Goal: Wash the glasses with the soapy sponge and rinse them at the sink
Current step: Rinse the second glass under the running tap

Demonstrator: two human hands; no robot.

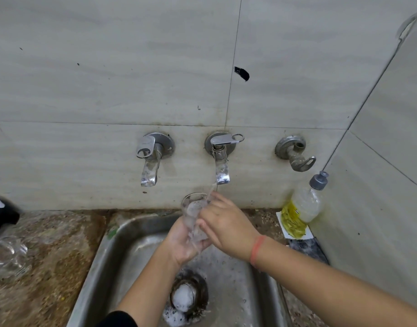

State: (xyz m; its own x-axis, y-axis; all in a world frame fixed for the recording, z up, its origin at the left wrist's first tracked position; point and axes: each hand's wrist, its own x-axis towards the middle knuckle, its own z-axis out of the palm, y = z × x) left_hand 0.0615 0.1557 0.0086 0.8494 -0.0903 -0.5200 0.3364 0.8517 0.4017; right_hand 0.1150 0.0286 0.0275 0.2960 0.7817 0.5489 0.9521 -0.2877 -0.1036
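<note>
Tiled wall's running tap (220, 161) pours from just above the glass (193, 207), which stands nearly upright, mouth up. The left hand (182, 244) grips its base and the right hand (226, 223) clasps its side.

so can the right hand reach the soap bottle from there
Probably yes: the soap bottle stands right of the sink, nothing between it and the right hand, though that hand is on the glass.

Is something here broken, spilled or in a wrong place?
Yes. A black chipped spot mars the wall tile above the running tap. Foam covers the drain in the sink. The rightmost tap looks corroded.
</note>
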